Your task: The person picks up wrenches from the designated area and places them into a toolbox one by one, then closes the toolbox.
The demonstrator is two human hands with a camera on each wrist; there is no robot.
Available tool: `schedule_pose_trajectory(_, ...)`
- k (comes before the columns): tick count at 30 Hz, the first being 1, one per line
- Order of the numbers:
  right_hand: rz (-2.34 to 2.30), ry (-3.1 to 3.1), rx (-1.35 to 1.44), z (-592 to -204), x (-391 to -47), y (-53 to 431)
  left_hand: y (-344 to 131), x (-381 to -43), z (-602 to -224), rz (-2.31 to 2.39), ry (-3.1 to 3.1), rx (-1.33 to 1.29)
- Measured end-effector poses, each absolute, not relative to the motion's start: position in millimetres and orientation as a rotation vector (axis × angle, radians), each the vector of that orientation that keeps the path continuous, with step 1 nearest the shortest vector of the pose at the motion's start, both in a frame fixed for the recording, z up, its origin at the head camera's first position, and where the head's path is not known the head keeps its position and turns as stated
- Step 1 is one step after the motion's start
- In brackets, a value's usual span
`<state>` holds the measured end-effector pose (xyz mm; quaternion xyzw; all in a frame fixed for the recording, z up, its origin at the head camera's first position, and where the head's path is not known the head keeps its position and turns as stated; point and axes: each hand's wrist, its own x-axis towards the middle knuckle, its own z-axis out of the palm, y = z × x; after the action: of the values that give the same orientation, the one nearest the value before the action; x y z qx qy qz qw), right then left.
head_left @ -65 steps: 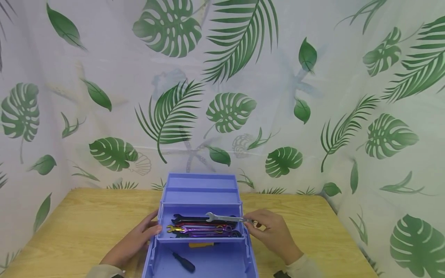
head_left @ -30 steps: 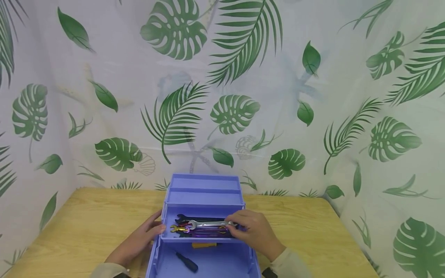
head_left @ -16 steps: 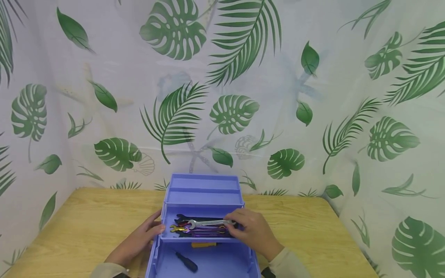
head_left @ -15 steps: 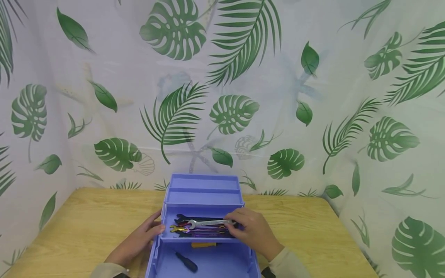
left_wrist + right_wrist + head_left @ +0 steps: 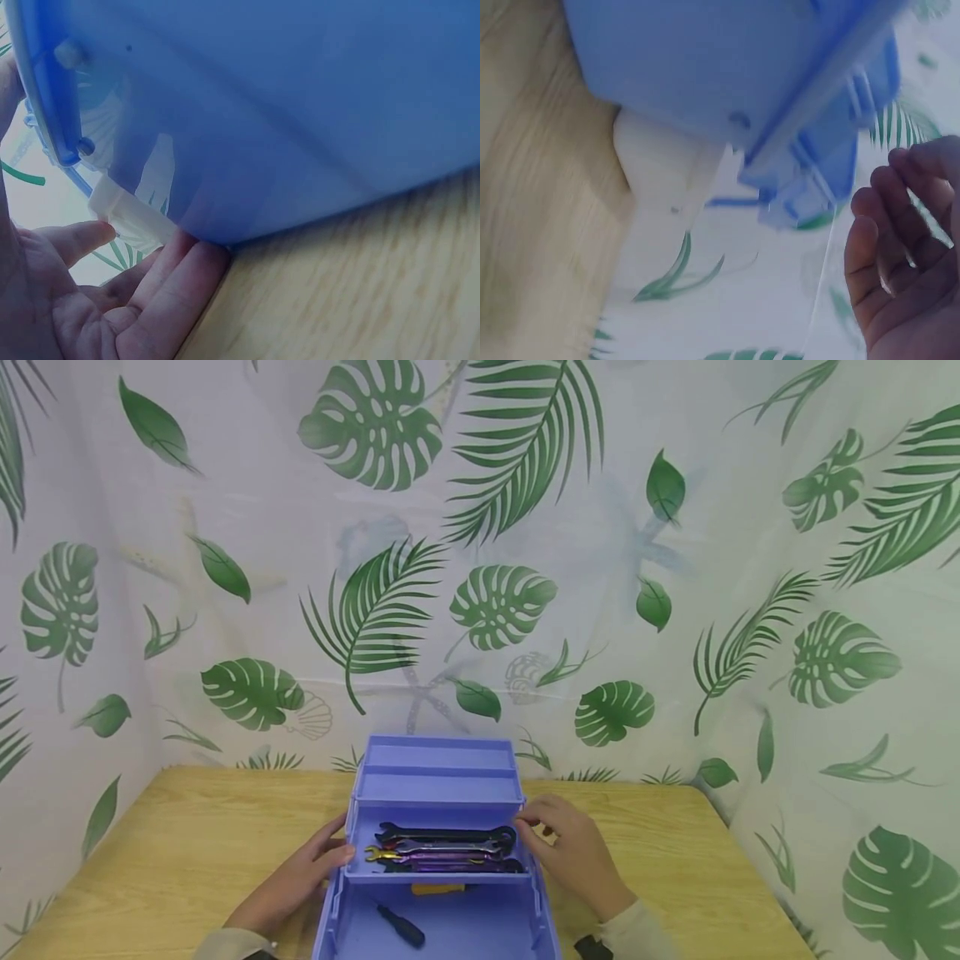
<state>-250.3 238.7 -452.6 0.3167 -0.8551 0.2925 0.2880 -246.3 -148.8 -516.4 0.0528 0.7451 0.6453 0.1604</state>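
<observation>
My left hand [image 5: 303, 868] rests against the left side of the blue toolbox [image 5: 480, 935], thumb at the raised tray's edge. In the left wrist view its fingers [image 5: 176, 300] touch the outer wall near the table. Just off the tray's right edge, my right hand [image 5: 573, 852] holds nothing, with its fingers loosely bent. The tray [image 5: 431, 814] carries several wrenches lying sideways: a black wrench [image 5: 442, 834] at the back, a silver wrench [image 5: 453, 847] ahead of it, a gold-ended wrench [image 5: 377, 854] and a purple wrench [image 5: 450, 866] in front.
A dark-handled screwdriver [image 5: 402, 927] lies in the toolbox's lower compartment, and a yellow object [image 5: 438, 888] shows partly beneath the tray. The toolbox's lid [image 5: 438, 756] stands raised at the back. A leaf-patterned cloth [image 5: 525, 527] hangs behind the wooden table [image 5: 675, 860].
My right hand brought the silver wrench left over the tray, lowered it among the others, let go and drew back to the right. The left hand stays against the toolbox.
</observation>
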Motion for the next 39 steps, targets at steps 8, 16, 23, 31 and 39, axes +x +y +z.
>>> schedule_pose_trajectory(8, 1.188, -2.479, 0.406, -462, -253, 262, -155, -249, -522, 1.897, 2.012, 0.222)
schedule_pose_trajectory(16, 1.426, -2.598, 0.163, -474, -263, 270, -153, -251, -518, 2.004, 2.041, 0.027)
schedule_pose_trajectory(23, 1.458, -2.668, 0.075, -480, -272, 274, -155, -258, -514, 1.930, 2.291, -0.058)
schedule_pose_trajectory(31, 1.454, -2.804, 0.144, -485, -281, 271, -158, -269, -503, 1.757, 2.398, -0.090)
schedule_pose_trajectory(39, 1.577, -2.822, 0.011, -486, -288, 260, -160, -279, -502, 1.626, 2.391, -0.108)
